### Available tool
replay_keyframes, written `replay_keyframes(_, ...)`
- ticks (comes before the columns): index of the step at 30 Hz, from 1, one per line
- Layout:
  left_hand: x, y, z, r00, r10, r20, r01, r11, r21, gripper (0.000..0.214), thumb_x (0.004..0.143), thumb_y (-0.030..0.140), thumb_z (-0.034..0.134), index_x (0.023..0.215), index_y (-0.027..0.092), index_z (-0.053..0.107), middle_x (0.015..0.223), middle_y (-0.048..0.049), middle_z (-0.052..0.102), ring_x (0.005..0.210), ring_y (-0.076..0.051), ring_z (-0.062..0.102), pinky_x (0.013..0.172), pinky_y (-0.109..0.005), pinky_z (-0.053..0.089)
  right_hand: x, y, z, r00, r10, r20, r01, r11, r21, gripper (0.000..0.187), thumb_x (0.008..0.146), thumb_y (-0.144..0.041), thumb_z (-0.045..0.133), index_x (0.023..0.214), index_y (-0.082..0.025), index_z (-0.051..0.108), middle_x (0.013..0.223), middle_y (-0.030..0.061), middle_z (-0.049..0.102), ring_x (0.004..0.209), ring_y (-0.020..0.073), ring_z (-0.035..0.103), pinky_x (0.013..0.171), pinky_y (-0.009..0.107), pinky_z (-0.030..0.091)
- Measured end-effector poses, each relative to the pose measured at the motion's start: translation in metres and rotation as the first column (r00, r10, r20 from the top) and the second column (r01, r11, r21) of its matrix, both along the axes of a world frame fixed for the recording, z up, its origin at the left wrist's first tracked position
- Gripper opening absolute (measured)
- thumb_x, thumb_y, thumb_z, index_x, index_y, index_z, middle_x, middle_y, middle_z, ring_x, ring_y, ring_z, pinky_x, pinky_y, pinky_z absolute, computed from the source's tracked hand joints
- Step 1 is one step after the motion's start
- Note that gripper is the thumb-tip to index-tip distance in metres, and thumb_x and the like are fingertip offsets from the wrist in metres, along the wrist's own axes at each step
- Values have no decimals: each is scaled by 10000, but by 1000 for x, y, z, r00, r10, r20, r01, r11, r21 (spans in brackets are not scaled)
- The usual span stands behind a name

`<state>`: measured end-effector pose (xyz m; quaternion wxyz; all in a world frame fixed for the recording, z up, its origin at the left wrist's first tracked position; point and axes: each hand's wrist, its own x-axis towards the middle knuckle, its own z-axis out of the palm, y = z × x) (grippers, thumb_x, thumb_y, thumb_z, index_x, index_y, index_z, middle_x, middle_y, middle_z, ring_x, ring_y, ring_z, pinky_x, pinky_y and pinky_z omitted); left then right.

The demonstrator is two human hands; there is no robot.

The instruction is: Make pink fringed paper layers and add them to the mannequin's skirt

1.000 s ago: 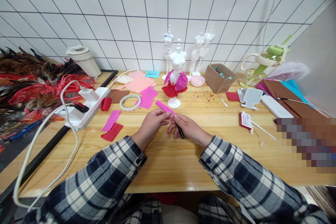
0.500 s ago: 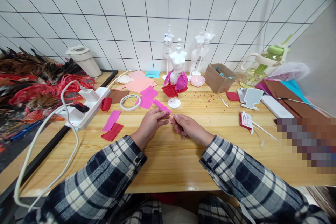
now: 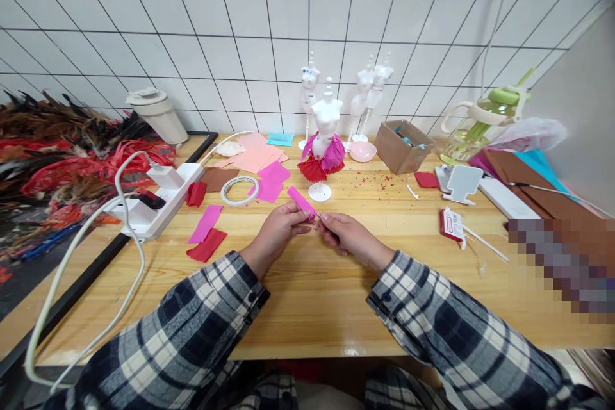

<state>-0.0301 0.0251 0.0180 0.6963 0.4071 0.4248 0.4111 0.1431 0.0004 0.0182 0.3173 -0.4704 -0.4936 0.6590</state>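
My left hand (image 3: 278, 230) pinches one end of a folded pink paper strip (image 3: 300, 200) just above the wooden table (image 3: 307, 307). My right hand (image 3: 343, 234) is closed beside it, its fingertips meeting the strip's near end; what else it holds is hidden. Behind the hands stands a small white mannequin (image 3: 325, 122) wearing a pink and red fringed paper skirt (image 3: 321, 160). A ring of tape (image 3: 239, 191) lies to the left of it.
Pink and red paper scraps (image 3: 206, 234) lie left of my hands, next to a white power strip (image 3: 158, 202) with its cable. More mannequins (image 3: 369, 90), a pink bowl (image 3: 362, 150), a cardboard box (image 3: 402, 145) and a phone stand (image 3: 462, 182) sit behind. Feathers (image 3: 57, 154) are piled far left.
The black tool seen in my right hand one second ago is no longer visible. Both hands stay together on the pink strip; the view has tilted slightly.
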Motion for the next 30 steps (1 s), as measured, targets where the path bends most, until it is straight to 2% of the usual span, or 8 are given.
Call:
replay_keyframes(19, 1, 0, -2, 1000, 11, -4, -11, 1000, -18, 246, 637, 258, 816, 809, 119, 710, 856, -81, 714, 779, -153, 657, 730, -252, 519, 2, -1, 8, 1000, 24, -14, -25, 997, -73, 361, 870, -541, 530, 758, -206, 456, 527, -92, 315, 401, 53, 196, 351, 175, 137)
replay_keyframes(30, 1, 1, -2, 999, 43, -2, -43, 999, -20, 292, 614, 300, 846, 790, 122, 695, 835, -65, 696, 773, -141, 642, 704, -235, 508, 3, 0, 2, 999, 9, -38, -11, 998, -68, 385, 871, -575, 521, 783, -204, 474, 526, -90, 337, 392, 53, 224, 335, 167, 163)
